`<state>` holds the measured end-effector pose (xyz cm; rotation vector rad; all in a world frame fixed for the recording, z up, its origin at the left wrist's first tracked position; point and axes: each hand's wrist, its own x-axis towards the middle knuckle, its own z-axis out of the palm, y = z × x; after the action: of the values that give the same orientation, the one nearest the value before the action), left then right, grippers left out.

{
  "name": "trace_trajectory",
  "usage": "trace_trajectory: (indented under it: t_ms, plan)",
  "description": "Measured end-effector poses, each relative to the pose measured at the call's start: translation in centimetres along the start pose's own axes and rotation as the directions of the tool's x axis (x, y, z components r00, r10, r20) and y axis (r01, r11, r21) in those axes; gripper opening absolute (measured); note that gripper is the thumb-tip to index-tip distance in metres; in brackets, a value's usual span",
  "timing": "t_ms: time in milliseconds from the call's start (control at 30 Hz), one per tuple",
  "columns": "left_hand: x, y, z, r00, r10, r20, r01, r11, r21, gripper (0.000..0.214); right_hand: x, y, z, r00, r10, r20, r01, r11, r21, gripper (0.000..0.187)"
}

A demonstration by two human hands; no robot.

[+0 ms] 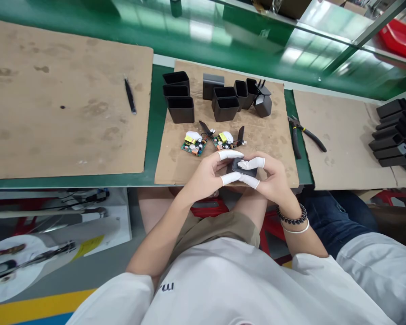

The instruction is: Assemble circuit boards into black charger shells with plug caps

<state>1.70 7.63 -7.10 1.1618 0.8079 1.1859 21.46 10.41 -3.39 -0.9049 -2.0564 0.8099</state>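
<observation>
Close to the table's front edge, both my hands hold one black plastic case. My left hand grips its left side between thumb and finger, with white finger cots on them. On the other side, my right hand, also in finger cots, holds the case and presses a fingertip on its top face. What is inside the case is hidden. Just beyond my hands lie two green circuit boards, a left board and a right board, with yellow transformers and wired black pieces.
Several open black cases stand at the back of the cardboard mat. Black-handled pliers lie to the right, tweezers to the left. More black cases are stacked far right. A co-worker's leg is beside me.
</observation>
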Motion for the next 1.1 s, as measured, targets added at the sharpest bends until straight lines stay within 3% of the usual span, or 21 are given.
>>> trace_trajectory:
  t_ms: [100, 233, 333, 500, 633, 733, 867, 1000, 1100]
  plan:
    - [-0.4, 0.1, 0.1, 0.991, 0.126, -0.034, -0.114, 0.963, 0.244, 0.039, -0.1, 0.0, 0.3, 0.998, 0.059, -0.028, -0.056, 0.993, 0.104, 0.017]
    - [-0.6, 0.7, -0.9, 0.937, 0.333, 0.106, -0.321, 0.704, 0.634, 0.039, -0.2, 0.1, 0.3, 0.998, -0.057, -0.022, 0.057, 0.998, 0.006, 0.010]
    - [-1.2, 1.1, -1.4, 0.914, 0.367, 0.173, -0.370, 0.577, 0.729, 0.045, -0.3, -0.2, -0.5, 0.986, -0.165, 0.016, 0.166, 0.980, -0.111, 0.011]
    - [-3.9, 1.7, -1.3, 0.868, 0.496, -0.021, -0.311, 0.576, 0.756, 0.062, -1.4, 0.0, -1.8, 0.924, -0.250, -0.289, 0.157, 0.938, -0.309, 0.030]
    - [-5.5, 1.7, -1.1, 0.857, 0.509, -0.084, -0.267, 0.577, 0.772, 0.057, -2.6, 1.0, -1.8, 0.917, -0.204, -0.341, 0.072, 0.929, -0.362, 0.024]
    - [-5.6, 1.4, -1.1, 0.862, 0.498, -0.092, -0.247, 0.573, 0.781, 0.055, -3.1, 1.3, -1.7, 0.871, -0.175, -0.459, -0.003, 0.932, -0.361, 0.026]
    - [-5.4, 1.2, -0.9, 0.868, 0.489, -0.084, -0.231, 0.549, 0.803, 0.051, -3.6, 1.2, -2.0, 0.913, -0.105, -0.394, -0.031, 0.945, -0.324, 0.019]
    - [-5.4, 1.3, -0.8, 0.865, 0.495, -0.080, -0.228, 0.531, 0.816, 0.046, -4.2, 2.0, -2.1, 0.855, -0.116, -0.505, -0.063, 0.944, -0.325, 0.022]
    - [-5.2, 1.1, -0.1, 0.868, 0.491, -0.073, -0.236, 0.538, 0.809, 0.042, -4.4, 2.8, -1.5, 0.899, -0.046, -0.435, -0.086, 0.956, -0.279, 0.014]
